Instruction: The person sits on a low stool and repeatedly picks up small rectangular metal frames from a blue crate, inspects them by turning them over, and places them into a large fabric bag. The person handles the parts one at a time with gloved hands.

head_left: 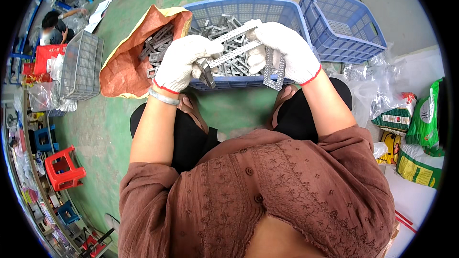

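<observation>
My left hand (184,59), in a white knit glove with a red cuff, is closed on one end of a grey metal bracket (236,53) with two long perforated arms. The other end of it lies in my right hand (289,45), gloved the same way and also closed. A second perforated metal bracket (274,85) hangs below my right fingers. Beneath my left fingers sticks out a darker metal piece (206,75). Both hands are over the near side of a blue plastic crate (239,4) that holds many loose grey metal brackets (232,67).
Left of the crate, an orange woven sack (125,62) gapes around more metal parts. Another blue crate (342,28) stands at the right. Plastic bags (368,86) lie beside my right knee. A red stool (65,168), a grey crate (82,67) and another person (55,28) are off left.
</observation>
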### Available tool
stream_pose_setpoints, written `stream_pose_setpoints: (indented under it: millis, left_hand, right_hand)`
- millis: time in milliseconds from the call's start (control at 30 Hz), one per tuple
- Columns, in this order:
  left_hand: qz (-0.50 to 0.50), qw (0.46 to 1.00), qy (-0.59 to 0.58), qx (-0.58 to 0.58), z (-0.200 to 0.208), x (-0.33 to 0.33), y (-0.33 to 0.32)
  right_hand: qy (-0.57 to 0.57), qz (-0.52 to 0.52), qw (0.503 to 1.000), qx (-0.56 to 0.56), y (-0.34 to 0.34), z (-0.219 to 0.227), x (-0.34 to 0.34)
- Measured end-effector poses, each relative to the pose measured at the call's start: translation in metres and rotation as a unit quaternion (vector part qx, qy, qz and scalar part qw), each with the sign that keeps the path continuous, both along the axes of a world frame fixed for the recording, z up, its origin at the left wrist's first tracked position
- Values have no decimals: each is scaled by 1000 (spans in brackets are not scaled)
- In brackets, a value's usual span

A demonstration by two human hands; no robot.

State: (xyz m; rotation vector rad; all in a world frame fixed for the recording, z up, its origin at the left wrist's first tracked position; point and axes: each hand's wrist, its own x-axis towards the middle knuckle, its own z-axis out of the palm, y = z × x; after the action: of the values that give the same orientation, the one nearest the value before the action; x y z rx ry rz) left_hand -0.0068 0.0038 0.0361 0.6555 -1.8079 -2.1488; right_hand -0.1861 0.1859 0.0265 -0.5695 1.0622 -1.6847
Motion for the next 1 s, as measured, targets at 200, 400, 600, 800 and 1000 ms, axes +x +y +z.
stream_pose_setpoints:
  millis: [200,400,600,800,1000]
  left_hand:
    - [-19,1000,5,-8,-3,1,-5]
    - [-20,1000,13,21,-9,2,-8]
    - [30,990,44,133,-7,-8,-4]
    - [48,975,78,202,-25,-13,-14]
    - [34,973,70,217,-37,-9,-24]
  right_hand:
    - [39,42,998,11,2,6,-2]
    - [3,107,994,22,2,-3,-9]
    - [-89,55,995,-5,-4,-11,-3]
    - [-128,47,990,-27,-6,-12,-6]
    - [-162,51,985,-39,-5,-14,-9]
